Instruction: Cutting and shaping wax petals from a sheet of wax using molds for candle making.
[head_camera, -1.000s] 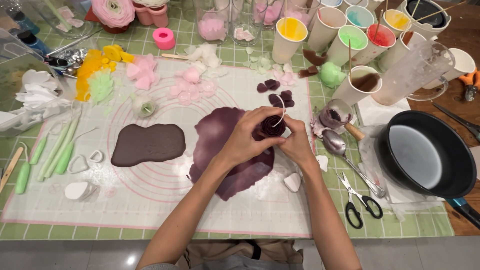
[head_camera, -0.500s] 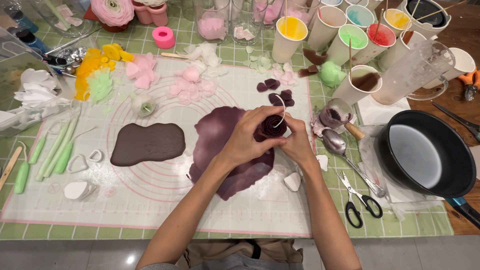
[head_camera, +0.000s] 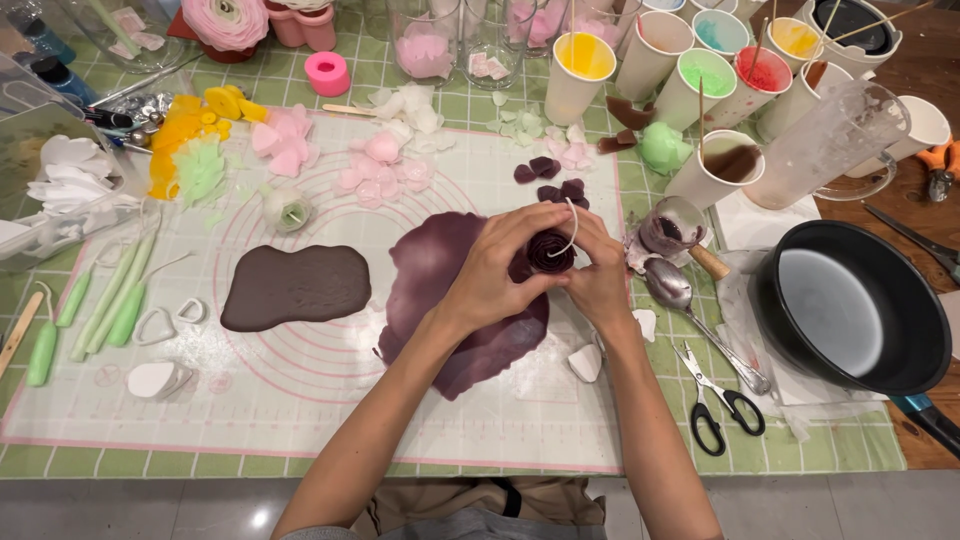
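Note:
Both hands meet over the mat's middle around a small dark purple clay rose (head_camera: 549, 250) on a thin white wire. My left hand (head_camera: 495, 268) cups the rose from the left, fingers closed on it. My right hand (head_camera: 598, 272) pinches it from the right. Under the hands lies a rolled purple clay sheet (head_camera: 440, 290). A flat dark brown clay slab (head_camera: 297, 286) sits to the left on the white silicone mat (head_camera: 300, 400). Several loose purple petals (head_camera: 548, 180) lie just beyond the hands.
Paper cups of coloured paste (head_camera: 705, 85) stand at the back right beside a clear jug (head_camera: 830, 145). A black pan (head_camera: 850, 305), spoon (head_camera: 685, 300) and scissors (head_camera: 715, 405) lie on the right. Green stems (head_camera: 110, 300), white cutters (head_camera: 160, 325) and pink, yellow petals (head_camera: 280, 140) fill the left.
The hands stay in the same place around the rose; only the fingers have shifted slightly on it.

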